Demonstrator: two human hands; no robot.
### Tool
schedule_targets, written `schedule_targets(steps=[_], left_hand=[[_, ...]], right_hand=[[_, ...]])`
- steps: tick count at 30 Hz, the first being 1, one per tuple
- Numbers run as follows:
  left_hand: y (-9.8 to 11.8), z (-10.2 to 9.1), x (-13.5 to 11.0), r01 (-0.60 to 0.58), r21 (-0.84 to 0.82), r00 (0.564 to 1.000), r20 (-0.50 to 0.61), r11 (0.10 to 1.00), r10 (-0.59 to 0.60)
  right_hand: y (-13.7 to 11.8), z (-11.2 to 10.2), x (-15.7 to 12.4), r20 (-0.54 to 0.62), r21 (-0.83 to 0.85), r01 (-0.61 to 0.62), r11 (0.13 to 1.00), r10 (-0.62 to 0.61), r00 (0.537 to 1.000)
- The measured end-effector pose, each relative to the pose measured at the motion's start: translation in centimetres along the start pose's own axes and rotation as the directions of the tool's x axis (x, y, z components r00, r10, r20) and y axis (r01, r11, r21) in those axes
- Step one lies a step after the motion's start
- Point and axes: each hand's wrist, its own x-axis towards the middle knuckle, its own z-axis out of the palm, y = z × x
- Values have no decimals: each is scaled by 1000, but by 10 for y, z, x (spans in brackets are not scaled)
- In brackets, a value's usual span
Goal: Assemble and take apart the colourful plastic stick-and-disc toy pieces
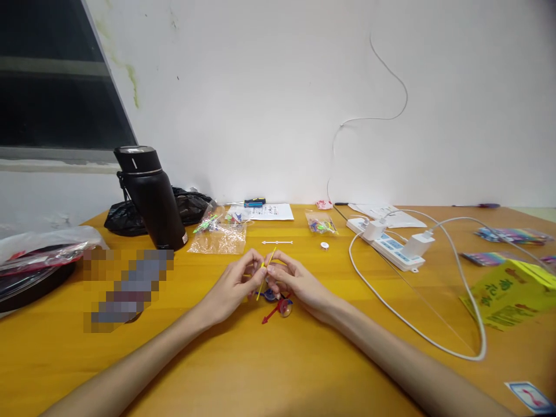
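Fingertips of my left hand [237, 284] and my right hand [302, 282] meet in a pinch around a thin yellow plastic stick [261, 288], which slants up to the right. Fingers cover its middle, so its full shape is hidden. Just below my hands, a red plastic arrow [271, 314] lies on the table, pointing toward the lower left, with a clear round disc [285, 308] at its other end. Beside it, partly behind my fingers, is a blue round piece [270, 295]. Beyond my hands lie a white arrow [277, 242] and a small white round piece [324, 246].
At the left stands a black bottle [150, 200] by a black plastic bag [191, 205]. Clear bags of small colourful parts [320, 223] lie toward the wall. A power strip [386, 246] with a looping white cable [417, 341] and a yellow package [508, 295] occupy the right.
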Motion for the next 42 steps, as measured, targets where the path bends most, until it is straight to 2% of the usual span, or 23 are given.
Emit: schedule_targets(steps=[3, 9, 15, 20, 24, 26, 28, 31, 34, 38, 42], left_hand=[[0, -1, -2, 0, 6, 1000, 22, 1000, 0], [-5, -6, -1, -8, 86, 998, 63, 996, 2], [-6, -5, -1, -25, 150, 998, 53, 988, 17], [-10, -7, -1, -11, 54, 999, 44, 998, 8], [-15, -14, 3, -11, -73, 999, -38, 997, 8], [-14, -15, 6, 9, -183, 998, -61, 983, -20], [-11, -15, 9, 42, -274, 997, -57, 961, -60], [-8, -12, 11, 86, -314, 993, -46, 945, -105], [-8, -10, 11, 123, -316, 989, -43, 941, -144], [-10, -11, 10, 175, -253, 981, -42, 952, -191], [-13, -16, 11, 136, -172, 987, -60, 976, -148]], right_hand=[[-1, 4, -2, 15, 38, -61, 997, 60, 998], [0, 3, 0, 40, 63, -62, 996, 60, 997], [3, 5, 0, 43, 59, -80, 995, 78, 996], [4, 11, -3, 72, 91, -76, 993, 69, 995], [1, 9, -1, 61, 104, -30, 994, 24, 998], [-1, 5, 2, 32, 41, 42, 998, -43, 999], [-3, 0, 5, 12, -94, 140, 986, -140, 990], [-2, -7, 9, -74, -340, 260, 904, -301, 951], [-1, -14, 9, -158, -510, 285, 812, -414, 897], [-2, -17, 7, -86, -620, 310, 721, -455, 886], [-3, -19, 7, -43, -658, 335, 674, -478, 877]])
